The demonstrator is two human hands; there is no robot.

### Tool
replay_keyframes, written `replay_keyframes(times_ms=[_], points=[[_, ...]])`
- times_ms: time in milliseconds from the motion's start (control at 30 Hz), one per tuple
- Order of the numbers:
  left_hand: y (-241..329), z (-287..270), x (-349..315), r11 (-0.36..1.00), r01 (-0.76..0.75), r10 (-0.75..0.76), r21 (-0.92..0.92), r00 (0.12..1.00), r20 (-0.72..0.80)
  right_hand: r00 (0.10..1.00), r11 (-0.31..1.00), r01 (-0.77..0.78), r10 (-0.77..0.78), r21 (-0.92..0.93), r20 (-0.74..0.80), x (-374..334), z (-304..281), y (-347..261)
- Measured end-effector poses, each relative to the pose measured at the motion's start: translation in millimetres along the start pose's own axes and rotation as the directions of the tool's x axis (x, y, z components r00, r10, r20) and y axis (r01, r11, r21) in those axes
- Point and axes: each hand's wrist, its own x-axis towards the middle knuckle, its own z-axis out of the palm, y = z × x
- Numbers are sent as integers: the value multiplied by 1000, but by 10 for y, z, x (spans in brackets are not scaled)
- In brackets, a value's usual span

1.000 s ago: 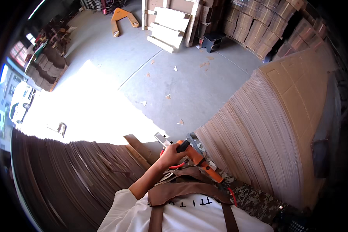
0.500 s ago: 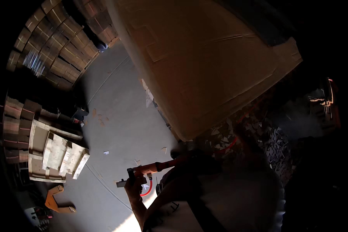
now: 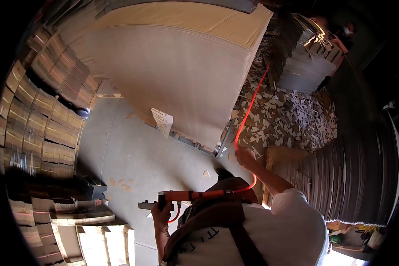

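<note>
My left hand (image 3: 161,213) is closed around the grip of an orange air-powered tool (image 3: 198,195) with a long tubular body and a grey head. The tool lies crosswise in front of my chest, its head pointing left. A short red tube loops beneath its body. From the tool's right end a red air hose (image 3: 249,114) curves up to my right hand (image 3: 247,159), which is closed on it, then stretches on over scrap on the floor. A tall stack of cardboard sheets (image 3: 177,57) stands ahead of me, apart from both hands.
Cardboard scraps (image 3: 306,117) litter the floor to the right. A co-worker (image 3: 348,33) is beside another sheet stack (image 3: 308,62) at the far right. More upright sheets (image 3: 341,177) flank my right side. Bundled cardboard (image 3: 37,119) and wooden pallets (image 3: 104,246) line the left.
The view has turned and brightened, with the cardboard stack now farther up in it. My right arm and hand have come into sight on the hose. The tool remains in my left hand.
</note>
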Motion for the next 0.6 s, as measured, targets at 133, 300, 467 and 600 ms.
replay_keyframes(times_ms=[133,300,467,600], points=[[12,-401,-59,985,-79,56,155,987,150,992,994,99,-95,-39,87,-1023,490,-608],[-265,-798,-116,956,-86,23,279,975,220,973,993,97,-80,-69,217,-1973,913,-895],[-552,-874,22,842,-319,91,435,879,467,983,998,57,-52,-26,175,-2784,1883,-977],[-421,-826,-166,734,-492,137,468,782,608,964,992,-124,115,23,240,-3480,2231,-881]])
